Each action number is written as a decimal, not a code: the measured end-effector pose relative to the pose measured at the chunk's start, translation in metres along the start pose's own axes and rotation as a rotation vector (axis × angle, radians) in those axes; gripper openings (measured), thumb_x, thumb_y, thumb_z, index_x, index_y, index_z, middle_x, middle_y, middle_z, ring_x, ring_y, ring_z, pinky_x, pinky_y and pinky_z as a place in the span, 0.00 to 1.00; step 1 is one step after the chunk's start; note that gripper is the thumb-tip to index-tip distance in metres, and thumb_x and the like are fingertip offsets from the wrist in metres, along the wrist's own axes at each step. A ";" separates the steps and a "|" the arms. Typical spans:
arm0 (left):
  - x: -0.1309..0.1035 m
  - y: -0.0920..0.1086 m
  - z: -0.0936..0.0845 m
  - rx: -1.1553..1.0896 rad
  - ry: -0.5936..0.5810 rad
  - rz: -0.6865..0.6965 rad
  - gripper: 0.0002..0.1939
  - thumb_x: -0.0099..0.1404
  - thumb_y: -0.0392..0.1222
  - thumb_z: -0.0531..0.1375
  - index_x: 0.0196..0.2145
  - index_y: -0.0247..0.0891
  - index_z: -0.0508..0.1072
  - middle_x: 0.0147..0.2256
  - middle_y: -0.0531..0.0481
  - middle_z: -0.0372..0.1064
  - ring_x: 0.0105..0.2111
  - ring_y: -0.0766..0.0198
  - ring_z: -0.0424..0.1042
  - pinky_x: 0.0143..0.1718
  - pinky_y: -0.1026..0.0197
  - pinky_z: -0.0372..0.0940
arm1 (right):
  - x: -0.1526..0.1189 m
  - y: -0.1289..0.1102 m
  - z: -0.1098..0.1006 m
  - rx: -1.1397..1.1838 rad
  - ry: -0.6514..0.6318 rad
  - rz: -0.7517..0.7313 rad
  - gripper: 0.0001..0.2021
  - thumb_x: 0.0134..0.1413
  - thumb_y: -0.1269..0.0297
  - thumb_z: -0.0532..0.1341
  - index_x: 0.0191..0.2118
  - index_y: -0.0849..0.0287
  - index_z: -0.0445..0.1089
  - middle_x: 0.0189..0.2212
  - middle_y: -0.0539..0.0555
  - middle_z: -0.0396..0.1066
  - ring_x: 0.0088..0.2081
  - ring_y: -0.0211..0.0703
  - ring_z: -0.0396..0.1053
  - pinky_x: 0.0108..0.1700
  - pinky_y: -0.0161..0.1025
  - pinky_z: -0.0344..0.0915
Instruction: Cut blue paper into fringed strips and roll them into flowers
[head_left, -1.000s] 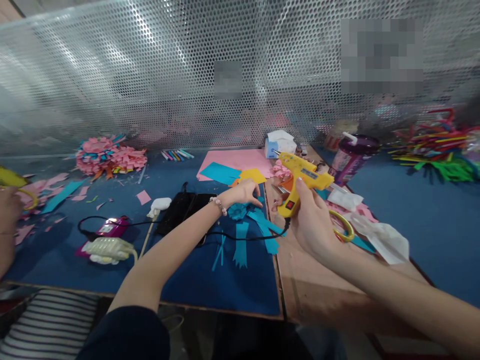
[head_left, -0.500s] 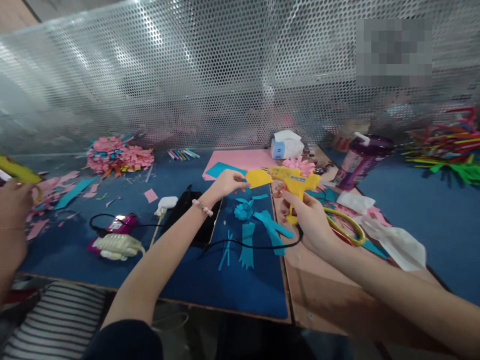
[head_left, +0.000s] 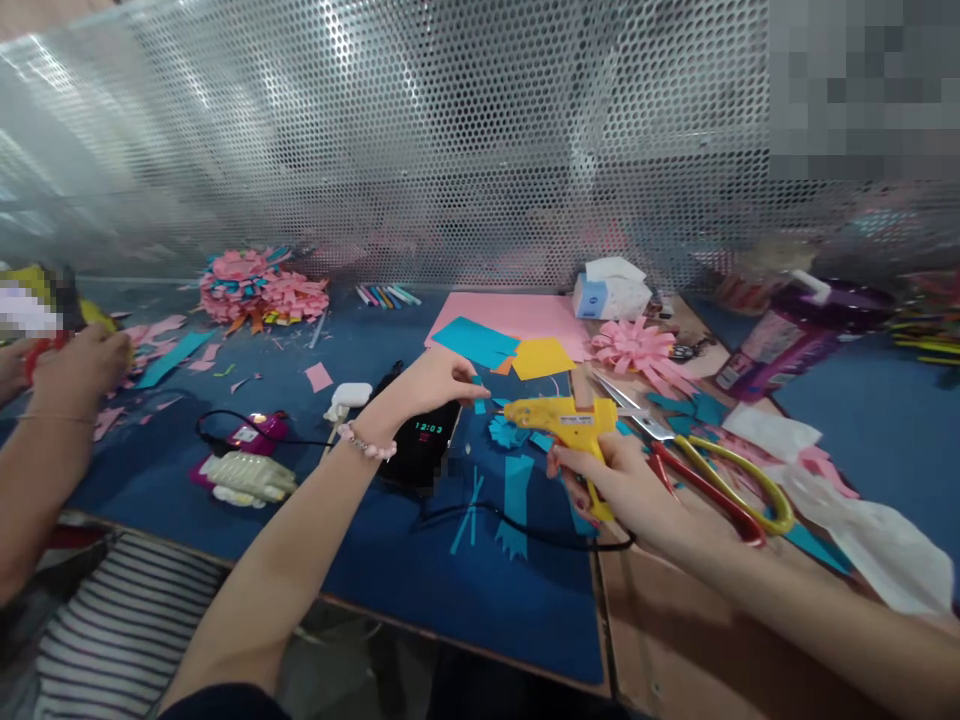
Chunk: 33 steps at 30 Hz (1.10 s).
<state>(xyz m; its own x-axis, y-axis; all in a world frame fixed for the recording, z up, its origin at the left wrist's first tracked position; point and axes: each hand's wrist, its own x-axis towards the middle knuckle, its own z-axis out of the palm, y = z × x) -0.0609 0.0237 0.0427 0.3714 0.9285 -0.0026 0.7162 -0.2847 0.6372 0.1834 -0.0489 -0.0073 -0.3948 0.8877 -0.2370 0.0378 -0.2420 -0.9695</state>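
Observation:
My left hand (head_left: 442, 382) is closed, its fingertips pinching a small strip of blue paper (head_left: 480, 396). Wrapped round the grip of a yellow hot glue gun (head_left: 570, 424) is my right hand (head_left: 622, 475). The gun's nozzle points left, just short of the strip; I cannot tell whether they touch. Below the nozzle sits a curled blue paper flower (head_left: 508, 431), partly hidden by the gun. A fringed blue paper strip (head_left: 516, 500) lies closer to me. The gun's black cord (head_left: 480, 507) loops over the blue tabletop.
Large scissors (head_left: 720, 480) with red and yellow handles lie behind my right wrist. A phone (head_left: 420, 440) with a lit screen is under my left forearm. Pink sheets, a tissue box (head_left: 611, 292) and a purple cup (head_left: 806, 330) stand farther back. A co-worker's hands hold scissors at left.
The view has swung left. My right hand has brought the glue gun leftward and nearer, up to my left fingertips. The phone screen now shows lit digits.

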 end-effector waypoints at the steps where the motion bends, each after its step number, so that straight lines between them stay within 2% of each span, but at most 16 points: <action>1: 0.000 0.001 0.001 0.010 -0.003 0.007 0.13 0.56 0.46 0.61 0.20 0.36 0.72 0.22 0.47 0.73 0.23 0.66 0.69 0.26 0.63 0.57 | 0.001 0.002 0.000 -0.001 -0.002 -0.001 0.15 0.52 0.53 0.61 0.26 0.60 0.64 0.11 0.43 0.56 0.13 0.30 0.54 0.15 0.30 0.54; 9: -0.003 0.010 0.006 -0.049 -0.012 -0.026 0.12 0.55 0.46 0.62 0.21 0.35 0.72 0.22 0.47 0.73 0.23 0.66 0.68 0.25 0.62 0.57 | 0.009 0.015 -0.004 -0.005 -0.032 -0.019 0.16 0.53 0.52 0.60 0.25 0.60 0.63 0.14 0.44 0.57 0.14 0.31 0.55 0.15 0.30 0.55; 14: -0.004 0.011 0.006 -0.040 0.000 -0.023 0.13 0.54 0.47 0.63 0.21 0.35 0.72 0.22 0.46 0.73 0.23 0.65 0.69 0.26 0.62 0.58 | 0.009 0.014 -0.003 -0.020 -0.030 -0.014 0.16 0.53 0.53 0.60 0.25 0.60 0.62 0.16 0.45 0.58 0.15 0.30 0.54 0.15 0.30 0.53; 23: -0.001 0.006 0.007 0.002 0.024 0.003 0.15 0.54 0.49 0.63 0.19 0.36 0.70 0.20 0.49 0.69 0.21 0.68 0.63 0.23 0.61 0.53 | 0.007 0.008 -0.002 -0.050 -0.028 -0.005 0.16 0.53 0.54 0.59 0.23 0.59 0.60 0.12 0.43 0.54 0.13 0.29 0.52 0.15 0.30 0.52; 33: -0.002 0.008 0.007 0.021 0.024 -0.008 0.14 0.54 0.49 0.62 0.20 0.36 0.71 0.20 0.50 0.69 0.21 0.68 0.61 0.23 0.60 0.51 | 0.008 0.013 -0.003 -0.056 -0.024 -0.025 0.17 0.53 0.53 0.59 0.23 0.58 0.59 0.13 0.42 0.54 0.14 0.29 0.51 0.15 0.30 0.52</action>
<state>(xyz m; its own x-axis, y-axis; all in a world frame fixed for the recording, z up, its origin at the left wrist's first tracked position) -0.0521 0.0177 0.0422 0.3518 0.9360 0.0111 0.7311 -0.2822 0.6211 0.1839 -0.0435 -0.0219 -0.4186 0.8832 -0.2116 0.0784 -0.1970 -0.9773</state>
